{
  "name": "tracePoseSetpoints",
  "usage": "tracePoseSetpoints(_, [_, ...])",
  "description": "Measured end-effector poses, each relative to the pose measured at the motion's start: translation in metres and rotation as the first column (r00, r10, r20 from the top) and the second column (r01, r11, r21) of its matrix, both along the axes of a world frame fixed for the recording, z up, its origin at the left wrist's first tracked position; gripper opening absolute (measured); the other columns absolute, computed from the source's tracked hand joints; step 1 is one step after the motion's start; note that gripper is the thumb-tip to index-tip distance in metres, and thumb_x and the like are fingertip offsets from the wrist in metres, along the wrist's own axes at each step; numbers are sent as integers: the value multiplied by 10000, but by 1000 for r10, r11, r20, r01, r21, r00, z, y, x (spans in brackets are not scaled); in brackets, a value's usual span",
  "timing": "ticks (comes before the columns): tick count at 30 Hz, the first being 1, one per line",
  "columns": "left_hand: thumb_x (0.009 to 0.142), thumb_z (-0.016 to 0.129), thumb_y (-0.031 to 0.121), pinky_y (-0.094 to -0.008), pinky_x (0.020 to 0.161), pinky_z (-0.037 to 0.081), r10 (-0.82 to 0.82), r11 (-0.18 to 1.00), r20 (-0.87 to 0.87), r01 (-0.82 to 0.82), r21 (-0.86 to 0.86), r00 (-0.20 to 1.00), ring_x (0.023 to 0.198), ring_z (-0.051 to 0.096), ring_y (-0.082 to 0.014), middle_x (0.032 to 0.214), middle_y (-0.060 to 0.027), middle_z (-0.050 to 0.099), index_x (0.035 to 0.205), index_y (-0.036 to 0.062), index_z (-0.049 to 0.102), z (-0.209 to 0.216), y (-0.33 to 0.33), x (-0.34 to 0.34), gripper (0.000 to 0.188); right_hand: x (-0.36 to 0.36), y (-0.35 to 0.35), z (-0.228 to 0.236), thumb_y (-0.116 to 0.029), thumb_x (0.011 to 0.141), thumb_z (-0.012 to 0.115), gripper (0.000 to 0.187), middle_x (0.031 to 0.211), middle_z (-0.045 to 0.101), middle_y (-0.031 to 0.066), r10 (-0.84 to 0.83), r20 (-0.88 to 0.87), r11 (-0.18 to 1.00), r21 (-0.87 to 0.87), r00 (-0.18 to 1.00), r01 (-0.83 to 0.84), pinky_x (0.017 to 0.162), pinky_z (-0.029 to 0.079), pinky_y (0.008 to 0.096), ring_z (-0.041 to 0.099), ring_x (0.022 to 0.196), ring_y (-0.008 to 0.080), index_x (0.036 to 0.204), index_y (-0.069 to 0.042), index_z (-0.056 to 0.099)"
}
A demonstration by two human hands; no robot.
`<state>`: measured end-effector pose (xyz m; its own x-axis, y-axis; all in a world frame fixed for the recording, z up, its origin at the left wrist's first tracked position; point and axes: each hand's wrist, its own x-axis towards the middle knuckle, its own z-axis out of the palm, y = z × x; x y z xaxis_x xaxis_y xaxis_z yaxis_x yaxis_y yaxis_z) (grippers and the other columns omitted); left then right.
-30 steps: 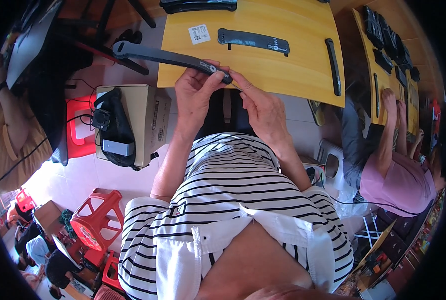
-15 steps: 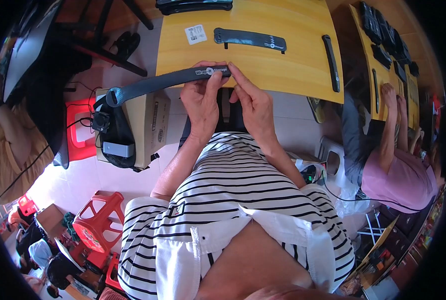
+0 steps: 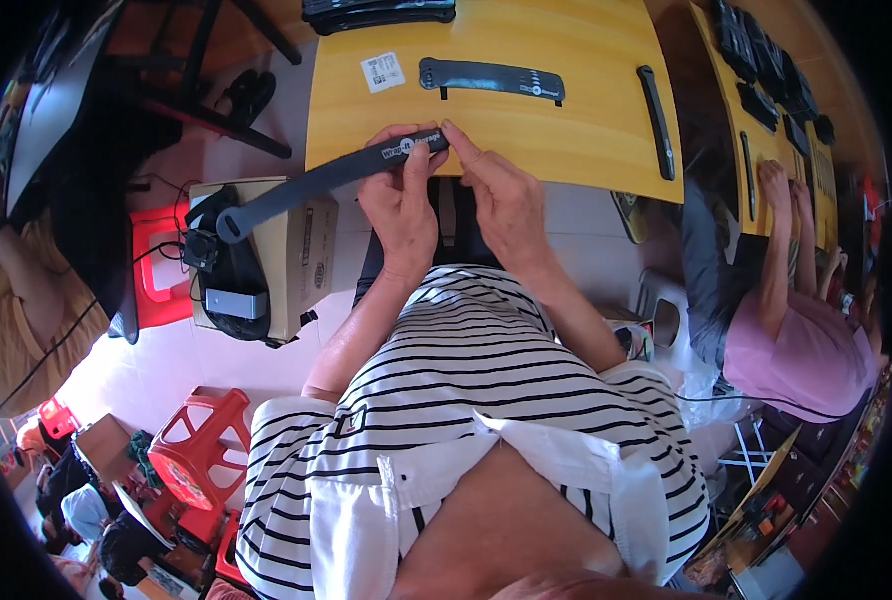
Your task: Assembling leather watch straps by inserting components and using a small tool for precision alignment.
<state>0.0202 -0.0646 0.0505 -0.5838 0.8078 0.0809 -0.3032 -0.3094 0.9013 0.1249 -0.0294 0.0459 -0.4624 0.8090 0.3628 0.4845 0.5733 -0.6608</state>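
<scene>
A black strap [image 3: 311,183] with pale printing and a slotted, rounded end stretches leftward from my hands, just in front of the table. My left hand [image 3: 402,218] grips it near its printed end, thumb on top and fingers beneath. At that end's tip, the fingertips of my right hand [image 3: 509,205] pinch the strap. Another black strap [image 3: 491,78] lies across the table beyond my hands, two small dark tabs under its near edge. A third strap [image 3: 656,120] lies lengthwise along the table's right side. Beside the middle strap is a white printed label [image 3: 382,72].
A stack of black straps [image 3: 378,12] sits at the far left of the yellow table [image 3: 586,150]. To my left, a cardboard box [image 3: 306,255] carries a black bag and cabled device. At right, a person in pink [image 3: 801,350] works at another table. Red stools [image 3: 201,450] stand lower left.
The strap's slotted end has dropped slightly, so it slants more. My right hand has shifted a little, its fingers still at the strap's tip.
</scene>
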Motion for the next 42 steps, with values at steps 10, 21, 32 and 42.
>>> tracePoseSetpoints(10, [912,491,55,-292,825,528,-154,987,-67,150,-59,986,942,589,-162,985,-113,595,1065,-35,493,1,1,-23,178,-5,-2,-11,26,800,541,442,700,598,141,-42,-245,986,-169,969,0,575,491,314,599,600,231,1208,-142,567])
tracePoseSetpoints(21, [916,494,111,-292,800,535,-561,780,109,568,-261,820,889,625,-170,943,-112,623,1077,-2,508,6,4,-63,198,22,9,9,34,806,567,336,772,645,134,149,-98,965,-203,984,-166,592,500,267,617,627,178,1119,-75,619])
tracePoseSetpoints(32, [919,485,73,-301,819,537,-145,987,-170,131,-91,975,940,604,-177,988,-131,596,1089,-26,487,-14,2,-20,197,-2,-1,-15,20,820,562,301,852,666,134,-179,-388,897,-442,904,-12,583,500,258,615,619,163,1107,-51,620])
tracePoseSetpoints(42, [911,527,170,-276,764,541,-613,741,132,625,-247,779,847,645,-191,894,-114,624,1055,-30,524,8,7,-70,246,21,12,11,-4,774,602,366,724,621,81,209,-223,967,-101,952,-236,544,481,297,596,607,211,1118,-126,626])
